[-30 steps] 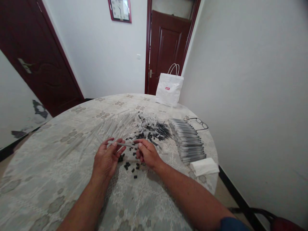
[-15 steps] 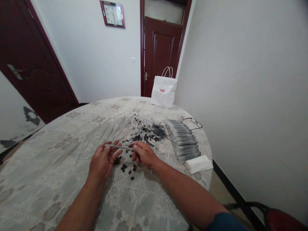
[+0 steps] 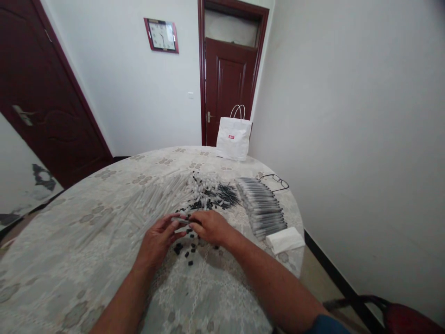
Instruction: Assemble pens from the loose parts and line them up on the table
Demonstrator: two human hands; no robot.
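A thin greyish pen [image 3: 180, 220] spans the gap between my two hands above the table. My left hand [image 3: 158, 240] pinches its left part between thumb and fingers. My right hand [image 3: 211, 227] is closed at the pen's right end, its fingertips covering that tip. Several small black plugs [image 3: 190, 263] lie on the cloth just below. Beyond my fingers are a heap of white caps [image 3: 205, 181] and a bunch of dark refills [image 3: 227, 195]. Clear pen barrels [image 3: 149, 197] spread out to the left of the heap.
A row of pens [image 3: 262, 206] lies at the right, with eyeglasses [image 3: 280, 181] behind and a folded white tissue [image 3: 285, 240] in front. A white paper bag [image 3: 233, 139] stands at the far edge of the round table with its patterned cloth [image 3: 86, 278].
My hands have come closer together around the pen, the left moving right. Less of the pen shows between them. The camera view has tilted up slightly.
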